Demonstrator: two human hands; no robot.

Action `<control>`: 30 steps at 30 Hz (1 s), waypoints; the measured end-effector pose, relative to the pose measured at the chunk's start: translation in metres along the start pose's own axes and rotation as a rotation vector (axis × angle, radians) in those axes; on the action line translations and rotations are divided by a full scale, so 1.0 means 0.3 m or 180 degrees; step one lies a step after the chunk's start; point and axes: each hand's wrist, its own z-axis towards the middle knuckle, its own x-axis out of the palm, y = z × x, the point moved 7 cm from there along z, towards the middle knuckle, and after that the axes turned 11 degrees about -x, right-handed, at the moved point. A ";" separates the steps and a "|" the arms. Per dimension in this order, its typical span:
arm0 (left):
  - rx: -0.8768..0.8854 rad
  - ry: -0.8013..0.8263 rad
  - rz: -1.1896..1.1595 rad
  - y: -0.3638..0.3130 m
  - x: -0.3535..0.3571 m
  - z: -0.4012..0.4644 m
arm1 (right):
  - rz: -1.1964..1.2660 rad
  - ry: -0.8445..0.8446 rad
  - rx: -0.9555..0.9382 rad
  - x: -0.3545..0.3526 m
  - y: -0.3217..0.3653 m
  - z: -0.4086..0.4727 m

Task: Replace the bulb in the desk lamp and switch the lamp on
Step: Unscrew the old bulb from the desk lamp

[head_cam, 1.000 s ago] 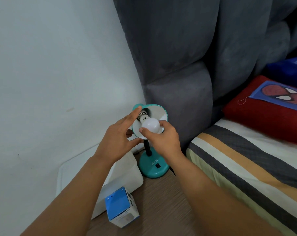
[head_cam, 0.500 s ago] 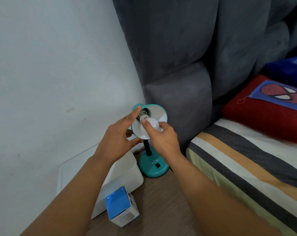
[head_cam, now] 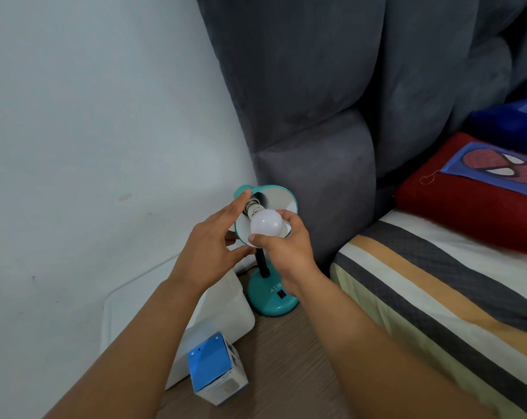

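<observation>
A teal desk lamp stands on the wooden bedside table, its round base (head_cam: 271,300) by the bed and its shade (head_cam: 281,196) tilted up toward me. A white bulb (head_cam: 266,225) sits with its metal screw end at the socket inside the shade. My right hand (head_cam: 286,252) grips the bulb's globe from below with thumb and fingers. My left hand (head_cam: 216,237) rests on the shade's left rim, its index finger stretched up along the edge, steadying it. The black switch (head_cam: 281,294) shows on the base.
A blue and white bulb box (head_cam: 216,370) stands near the table's front. A white plastic container (head_cam: 222,313) lies left of the lamp, against the wall. A grey padded headboard (head_cam: 316,116) rises behind. The striped bed (head_cam: 437,282) with a red pillow (head_cam: 473,195) lies at the right.
My right hand has twisted around the bulb, its thumb moving from the top of the globe to below it. The left hand and the lamp stay where they were.
</observation>
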 end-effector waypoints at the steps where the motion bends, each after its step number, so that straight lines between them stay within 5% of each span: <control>1: -0.0001 -0.0004 -0.0027 0.003 0.000 -0.001 | -0.0040 0.0015 -0.0058 0.000 0.000 0.001; 12: 0.0011 0.0015 0.0015 -0.003 0.002 0.003 | -0.1221 -0.0168 -0.0415 -0.051 0.026 0.008; 22: -0.0011 -0.0015 -0.0029 -0.002 0.004 0.002 | -0.0208 -0.0156 -0.0176 -0.019 0.005 0.008; 30: -0.0038 -0.0020 -0.0032 -0.003 0.011 0.006 | -0.1479 -0.0079 -0.0391 -0.050 0.041 0.006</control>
